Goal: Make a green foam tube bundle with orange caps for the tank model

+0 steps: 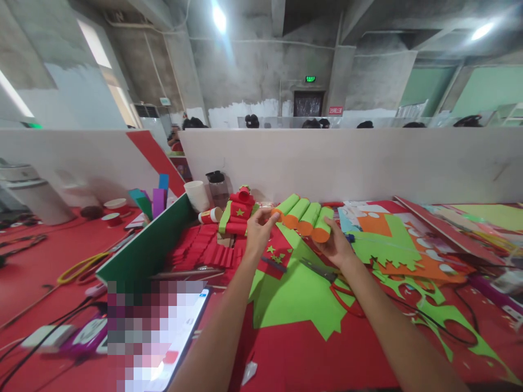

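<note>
A row of several green paper tubes with orange ends [307, 214] is held up between my hands, side by side. My left hand [260, 228] pinches the left end of the row, and my right hand [335, 244] grips the rightmost tube. Beneath them lie a large green paper sheet [286, 302] and a red piece with small green stars [278, 251]. Red-handled scissors [341, 291] rest on the green sheet, below my right hand. Left of my hands stands a red paper model with a green star [239, 212].
A green-sided tray [151, 245] holds folded red strips [200, 250]. At lower left lies a phone [180, 337]. Orange and green scraps [392, 239] spread at right. Behind are cups [197, 196], a bottle [218, 190] and a white partition [347, 163].
</note>
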Motion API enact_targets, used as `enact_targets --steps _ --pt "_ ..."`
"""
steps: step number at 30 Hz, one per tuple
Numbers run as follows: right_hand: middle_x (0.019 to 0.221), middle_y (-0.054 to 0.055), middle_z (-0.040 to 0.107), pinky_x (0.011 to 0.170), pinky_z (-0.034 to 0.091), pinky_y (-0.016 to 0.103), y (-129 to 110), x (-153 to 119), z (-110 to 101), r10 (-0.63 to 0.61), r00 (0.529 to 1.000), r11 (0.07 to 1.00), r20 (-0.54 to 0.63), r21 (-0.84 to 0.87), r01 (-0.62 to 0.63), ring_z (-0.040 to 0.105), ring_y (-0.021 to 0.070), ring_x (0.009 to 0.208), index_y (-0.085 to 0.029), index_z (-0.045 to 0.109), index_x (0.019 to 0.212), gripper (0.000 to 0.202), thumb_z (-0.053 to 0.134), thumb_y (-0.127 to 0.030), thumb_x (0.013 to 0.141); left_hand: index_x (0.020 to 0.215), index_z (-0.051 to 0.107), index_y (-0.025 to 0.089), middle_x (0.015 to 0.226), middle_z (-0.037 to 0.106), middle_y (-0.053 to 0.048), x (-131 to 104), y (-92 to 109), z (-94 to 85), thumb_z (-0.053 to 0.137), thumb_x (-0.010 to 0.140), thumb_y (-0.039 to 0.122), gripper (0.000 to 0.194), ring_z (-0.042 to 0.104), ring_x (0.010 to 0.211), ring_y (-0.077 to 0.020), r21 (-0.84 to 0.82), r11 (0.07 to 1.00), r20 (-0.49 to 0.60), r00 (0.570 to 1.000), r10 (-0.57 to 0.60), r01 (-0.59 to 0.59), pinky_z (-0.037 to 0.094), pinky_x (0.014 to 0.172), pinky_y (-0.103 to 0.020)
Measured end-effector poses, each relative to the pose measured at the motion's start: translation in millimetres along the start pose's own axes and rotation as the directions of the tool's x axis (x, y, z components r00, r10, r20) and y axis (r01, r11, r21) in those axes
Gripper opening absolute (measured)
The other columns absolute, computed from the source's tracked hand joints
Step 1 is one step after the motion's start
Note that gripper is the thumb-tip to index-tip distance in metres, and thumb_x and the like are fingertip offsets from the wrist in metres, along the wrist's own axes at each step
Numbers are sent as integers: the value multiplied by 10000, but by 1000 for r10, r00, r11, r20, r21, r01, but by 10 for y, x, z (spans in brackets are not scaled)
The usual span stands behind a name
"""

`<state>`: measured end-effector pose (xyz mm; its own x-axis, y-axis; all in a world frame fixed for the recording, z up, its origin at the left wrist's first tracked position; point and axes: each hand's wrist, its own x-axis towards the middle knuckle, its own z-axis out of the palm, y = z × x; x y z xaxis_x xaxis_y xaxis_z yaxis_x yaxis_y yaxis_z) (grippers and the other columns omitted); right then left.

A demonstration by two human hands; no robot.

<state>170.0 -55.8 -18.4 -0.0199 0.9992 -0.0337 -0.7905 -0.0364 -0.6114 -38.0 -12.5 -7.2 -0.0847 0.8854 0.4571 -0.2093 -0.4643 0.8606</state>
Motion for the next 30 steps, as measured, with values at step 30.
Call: enact_targets --steps 30 --pt "931 35 760 612 627 309 -74 235 -267 -265 963 829 -38 -518 208 728 222 835 -240 629 1030 346 720 -461 781 907 647 186 885 726 -33 -70 -302 -320 682 734 192 176 660 768 -168 835 472 544 552 -632 -282 416 581 -208"
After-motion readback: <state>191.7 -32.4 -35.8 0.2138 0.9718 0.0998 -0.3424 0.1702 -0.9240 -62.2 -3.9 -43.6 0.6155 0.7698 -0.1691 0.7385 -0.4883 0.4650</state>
